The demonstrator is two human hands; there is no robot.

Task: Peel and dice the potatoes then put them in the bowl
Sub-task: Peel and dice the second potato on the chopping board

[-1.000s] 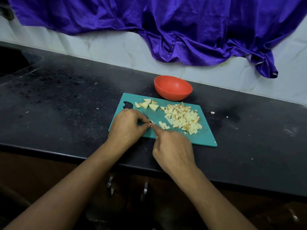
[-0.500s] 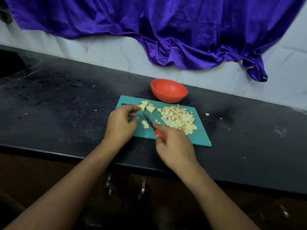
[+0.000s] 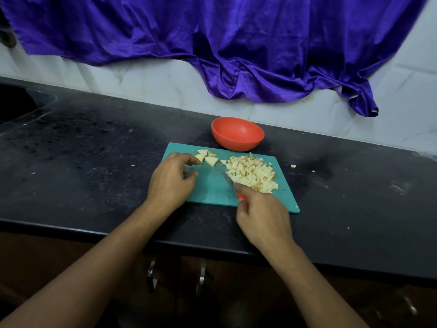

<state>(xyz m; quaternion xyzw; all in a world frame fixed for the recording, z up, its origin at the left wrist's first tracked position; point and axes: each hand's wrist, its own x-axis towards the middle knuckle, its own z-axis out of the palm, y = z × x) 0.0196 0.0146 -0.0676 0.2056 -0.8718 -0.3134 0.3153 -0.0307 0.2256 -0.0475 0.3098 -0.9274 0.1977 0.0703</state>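
the left hand (image 3: 170, 181), fingers loosely curled, should pinch a light, firm, probably slippery potato wedge (image 3: 211, 160) by its sides, while the right hand (image 3: 262, 214) grips the knife (image 3: 227, 179).

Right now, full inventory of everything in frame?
cutting board: one, teal, near part of the counter
diced potato: one pile, pale yellow, right half of the board
potato wedges: about four, pale yellow, far left of the board
bowl: one, orange-red, behind the board, looks empty
knife: one, grey blade, red handle, blade beside the pile
stray bits: a few, pale, on the counter right of the board
counter: one, black, speckled
cloth: one, purple, draped over the white wall
cabinet handles: two, metal, under the counter
left hand: fingertips at the wedges, grip unclear
right hand: grips the knife handle
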